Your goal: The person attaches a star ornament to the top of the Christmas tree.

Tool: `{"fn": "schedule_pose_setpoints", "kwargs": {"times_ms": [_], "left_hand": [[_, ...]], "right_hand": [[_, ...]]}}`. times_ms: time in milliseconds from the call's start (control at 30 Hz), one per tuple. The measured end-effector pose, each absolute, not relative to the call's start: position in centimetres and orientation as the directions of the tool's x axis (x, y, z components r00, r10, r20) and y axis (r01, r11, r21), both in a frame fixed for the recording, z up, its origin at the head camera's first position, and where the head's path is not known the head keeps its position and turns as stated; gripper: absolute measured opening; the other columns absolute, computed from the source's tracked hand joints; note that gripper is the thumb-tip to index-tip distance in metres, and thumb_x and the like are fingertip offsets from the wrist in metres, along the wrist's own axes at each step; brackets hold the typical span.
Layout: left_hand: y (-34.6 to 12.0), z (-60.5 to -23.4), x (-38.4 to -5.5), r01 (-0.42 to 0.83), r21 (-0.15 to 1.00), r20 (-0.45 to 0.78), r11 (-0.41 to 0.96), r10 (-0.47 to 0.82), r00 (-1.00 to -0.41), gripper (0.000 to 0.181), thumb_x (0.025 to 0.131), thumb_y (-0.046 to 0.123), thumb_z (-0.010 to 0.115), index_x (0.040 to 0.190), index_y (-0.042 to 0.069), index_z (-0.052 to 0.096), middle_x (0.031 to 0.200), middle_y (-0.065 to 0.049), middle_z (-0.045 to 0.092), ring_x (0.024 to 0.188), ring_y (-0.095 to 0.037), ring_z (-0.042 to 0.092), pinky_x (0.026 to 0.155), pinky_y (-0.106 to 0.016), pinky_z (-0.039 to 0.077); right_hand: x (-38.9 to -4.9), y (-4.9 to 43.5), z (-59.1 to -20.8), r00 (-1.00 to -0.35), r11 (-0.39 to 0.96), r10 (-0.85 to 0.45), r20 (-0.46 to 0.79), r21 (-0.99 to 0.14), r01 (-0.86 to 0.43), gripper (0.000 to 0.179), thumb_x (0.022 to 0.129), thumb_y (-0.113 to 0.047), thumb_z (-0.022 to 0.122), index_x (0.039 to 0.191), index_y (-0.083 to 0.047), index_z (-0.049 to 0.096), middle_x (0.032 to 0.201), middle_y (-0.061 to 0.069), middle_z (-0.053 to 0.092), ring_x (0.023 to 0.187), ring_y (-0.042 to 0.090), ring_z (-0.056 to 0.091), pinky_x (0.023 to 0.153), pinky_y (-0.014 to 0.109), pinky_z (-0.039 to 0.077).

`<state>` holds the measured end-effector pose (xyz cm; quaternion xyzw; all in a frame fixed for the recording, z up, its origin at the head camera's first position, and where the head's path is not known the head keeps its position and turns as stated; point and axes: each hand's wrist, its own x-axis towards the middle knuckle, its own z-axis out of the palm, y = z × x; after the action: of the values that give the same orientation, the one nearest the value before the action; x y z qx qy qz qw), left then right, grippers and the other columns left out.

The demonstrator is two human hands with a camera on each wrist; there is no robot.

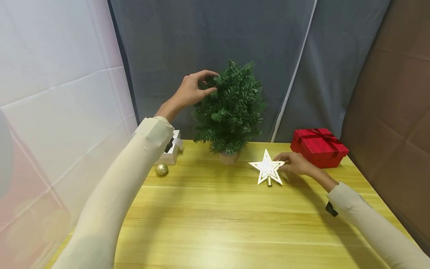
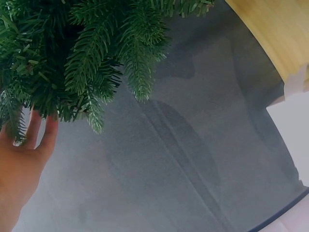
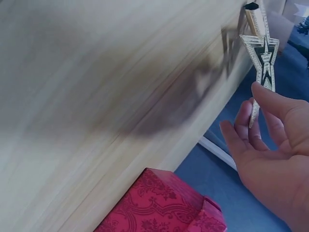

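A small green artificial Christmas tree (image 1: pixel 235 101) stands upright in a pale round base (image 1: pixel 229 158) near the back of the table. My left hand (image 1: pixel 194 88) is at its upper left side, thumb and fingers spread apart at the branches. In the left wrist view, the fingertips of the left hand (image 2: pixel 24 162) disappear among the needles. My right hand (image 1: pixel 295 163) pinches one point of a glittery star tree topper (image 1: pixel 267 168) between thumb and fingers. The star is upright, its gold socket (image 1: pixel 269 181) pointing down, just right of the tree base.
A red patterned gift box (image 1: pixel 319 147) with a ribbon sits at the back right. A gold glitter ball (image 1: pixel 161 169) lies on the left, in front of a white box (image 1: pixel 173 151) partly hidden by my left sleeve. Grey cloth (image 1: pixel 161 45) hangs behind the wooden table (image 1: pixel 215 216).
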<state>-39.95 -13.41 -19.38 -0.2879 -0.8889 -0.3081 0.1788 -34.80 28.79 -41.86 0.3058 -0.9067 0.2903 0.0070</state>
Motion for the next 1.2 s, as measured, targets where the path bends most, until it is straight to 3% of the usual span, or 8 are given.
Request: {"fn": "schedule_pose_setpoints", "kwargs": {"times_ms": [300, 533, 867, 1200], "left_hand": [[-13.5, -19.4, -39.8, 0.621, 0.444, 0.496, 0.646, 0.400, -0.771, 0.049, 0.100, 0.028, 0.073, 0.147, 0.024, 0.059, 0.152, -0.003, 0.054, 0.127, -0.024, 0.057, 0.103, -0.047, 0.050], [-13.5, -19.5, -39.9, 0.620, 0.444, 0.494, 0.647, 0.400, -0.772, 0.049, 0.100, 0.028, 0.073, 0.147, 0.024, 0.059, 0.153, -0.004, 0.054, 0.127, -0.025, 0.058, 0.102, -0.048, 0.050], [-13.5, -19.4, -39.9, 0.622, 0.447, 0.494, 0.643, 0.402, -0.771, 0.049, 0.100, 0.028, 0.073, 0.147, 0.024, 0.059, 0.154, -0.004, 0.053, 0.127, -0.025, 0.058, 0.102, -0.048, 0.051], [-13.5, -19.4, -39.8, 0.624, 0.448, 0.489, 0.640, 0.409, -0.770, 0.050, 0.100, 0.028, 0.073, 0.147, 0.024, 0.058, 0.154, -0.003, 0.053, 0.128, -0.025, 0.058, 0.102, -0.048, 0.051]], "right_hand": [[-34.3, 28.5, -41.5, -0.837, 0.625, -0.509, 0.200, -0.583, -0.519, 0.033, 0.089, 0.005, 0.079, 0.121, 0.003, 0.073, 0.115, 0.024, 0.074, 0.099, 0.039, 0.073, 0.085, 0.047, 0.061], [-33.9, 28.7, -41.6, -0.837, 0.621, -0.483, 0.258, -0.573, -0.535, 0.028, 0.092, -0.005, 0.080, 0.119, -0.002, 0.076, 0.117, 0.020, 0.075, 0.097, 0.033, 0.076, 0.080, 0.036, 0.062], [-32.7, 28.6, -41.7, -0.800, 0.616, -0.451, 0.396, -0.510, -0.600, 0.021, 0.090, -0.005, 0.081, 0.111, -0.002, 0.079, 0.104, 0.015, 0.078, 0.085, 0.027, 0.078, 0.069, 0.029, 0.061], [-32.3, 28.8, -40.9, -0.821, 0.623, -0.421, 0.386, -0.535, -0.571, 0.022, 0.092, -0.007, 0.080, 0.114, -0.003, 0.079, 0.096, 0.012, 0.080, 0.082, 0.024, 0.078, 0.065, 0.025, 0.059]]}}
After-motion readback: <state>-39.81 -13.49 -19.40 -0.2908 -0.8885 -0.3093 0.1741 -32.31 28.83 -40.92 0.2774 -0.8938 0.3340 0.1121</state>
